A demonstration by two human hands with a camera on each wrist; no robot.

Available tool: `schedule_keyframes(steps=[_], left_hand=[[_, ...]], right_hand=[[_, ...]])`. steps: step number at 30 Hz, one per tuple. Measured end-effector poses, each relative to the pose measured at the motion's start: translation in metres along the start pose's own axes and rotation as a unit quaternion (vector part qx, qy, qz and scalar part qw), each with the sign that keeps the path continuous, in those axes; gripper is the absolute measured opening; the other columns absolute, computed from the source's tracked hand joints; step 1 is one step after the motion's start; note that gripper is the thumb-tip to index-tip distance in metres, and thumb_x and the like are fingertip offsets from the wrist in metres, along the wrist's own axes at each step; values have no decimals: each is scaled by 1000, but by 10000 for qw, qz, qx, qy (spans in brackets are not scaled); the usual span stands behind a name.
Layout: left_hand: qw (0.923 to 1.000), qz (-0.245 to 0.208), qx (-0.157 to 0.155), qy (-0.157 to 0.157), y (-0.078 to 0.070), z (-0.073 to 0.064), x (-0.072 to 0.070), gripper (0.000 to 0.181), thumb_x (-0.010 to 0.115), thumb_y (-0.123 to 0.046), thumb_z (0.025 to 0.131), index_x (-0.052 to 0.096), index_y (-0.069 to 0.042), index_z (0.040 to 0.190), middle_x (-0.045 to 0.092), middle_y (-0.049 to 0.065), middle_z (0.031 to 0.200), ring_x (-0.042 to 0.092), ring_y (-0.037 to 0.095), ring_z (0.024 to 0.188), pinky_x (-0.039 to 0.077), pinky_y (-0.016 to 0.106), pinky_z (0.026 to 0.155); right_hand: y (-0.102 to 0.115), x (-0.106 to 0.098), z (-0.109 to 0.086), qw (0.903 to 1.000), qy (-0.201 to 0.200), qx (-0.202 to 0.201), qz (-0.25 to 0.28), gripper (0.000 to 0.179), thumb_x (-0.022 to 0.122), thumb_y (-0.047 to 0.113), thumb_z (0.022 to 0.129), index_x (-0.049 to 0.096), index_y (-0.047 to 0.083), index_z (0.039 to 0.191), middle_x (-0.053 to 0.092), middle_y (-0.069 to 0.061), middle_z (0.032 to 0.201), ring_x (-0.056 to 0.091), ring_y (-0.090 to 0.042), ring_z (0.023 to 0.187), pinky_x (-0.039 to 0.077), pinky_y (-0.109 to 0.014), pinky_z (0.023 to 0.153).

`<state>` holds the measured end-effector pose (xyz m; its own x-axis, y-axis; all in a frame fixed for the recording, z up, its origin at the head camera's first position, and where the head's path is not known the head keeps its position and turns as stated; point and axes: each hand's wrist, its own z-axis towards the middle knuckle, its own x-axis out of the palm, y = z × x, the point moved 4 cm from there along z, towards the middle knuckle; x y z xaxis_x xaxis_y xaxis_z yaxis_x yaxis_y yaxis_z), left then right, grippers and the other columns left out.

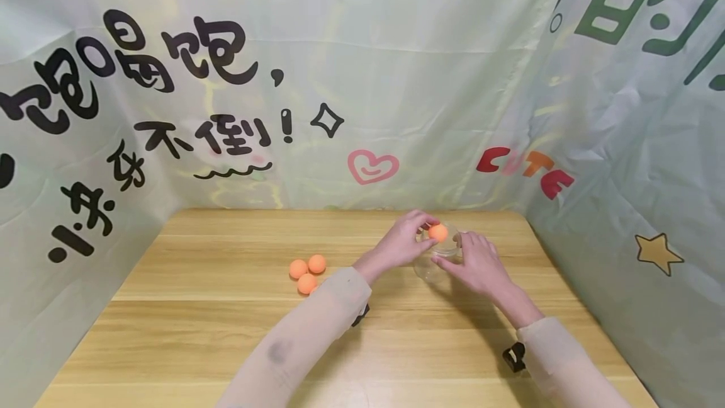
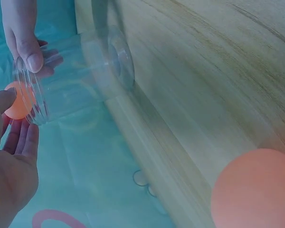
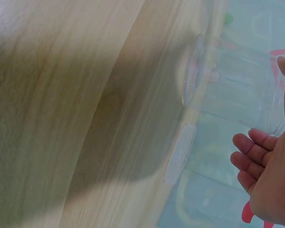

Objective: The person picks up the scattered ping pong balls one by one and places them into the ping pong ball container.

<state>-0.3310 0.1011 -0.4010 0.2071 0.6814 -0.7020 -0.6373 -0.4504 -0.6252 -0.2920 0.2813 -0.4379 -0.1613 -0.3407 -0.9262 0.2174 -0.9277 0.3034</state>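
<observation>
Between its thumb and fingers, my left hand (image 1: 404,239) pinches an orange ball (image 1: 438,233), which looks like a table tennis ball. The ball is right at the mouth of a clear jar (image 2: 80,78) with a ridged neck. The jar stands upright on the table. My right hand (image 1: 474,263) grips the jar near its rim, thumb on one side and fingers on the other. In the right wrist view the jar (image 3: 237,80) shows no ball in its lower part, and the right hand's fingers (image 3: 251,152) lie beside the rim.
Several more orange balls (image 1: 308,283) sit grouped on the wooden table (image 1: 204,320), left of the left forearm, whose sleeve partly covers one. A clear round lid (image 3: 180,154) lies flat near the jar. Printed fabric walls (image 1: 442,93) enclose the table's back and sides.
</observation>
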Motion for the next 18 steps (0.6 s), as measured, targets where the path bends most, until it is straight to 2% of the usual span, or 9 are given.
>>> schedule_keyframes(steps=[6, 18], left_hand=[[10000, 35, -47, -8, 3, -1, 0, 46, 75, -19, 98, 60, -9, 141, 60, 3, 135, 62, 13, 117, 52, 16, 97], [9995, -221, 189, -109, -3, -12, -6, 48, 73, -20, 99, 59, -11, 143, 59, 2, 138, 61, 14, 121, 55, 24, 99]], right_hand=[[1, 0, 0, 10000, -7, 17, 24, 83, 62, 68, 95, 56, -7, 129, 59, -26, 127, 50, -49, 126, 36, -70, 108], [-1, 1, -1, 10000, -28, -10, 21, 83, 61, 67, 95, 56, -8, 129, 60, -26, 125, 51, -48, 124, 35, -69, 108]])
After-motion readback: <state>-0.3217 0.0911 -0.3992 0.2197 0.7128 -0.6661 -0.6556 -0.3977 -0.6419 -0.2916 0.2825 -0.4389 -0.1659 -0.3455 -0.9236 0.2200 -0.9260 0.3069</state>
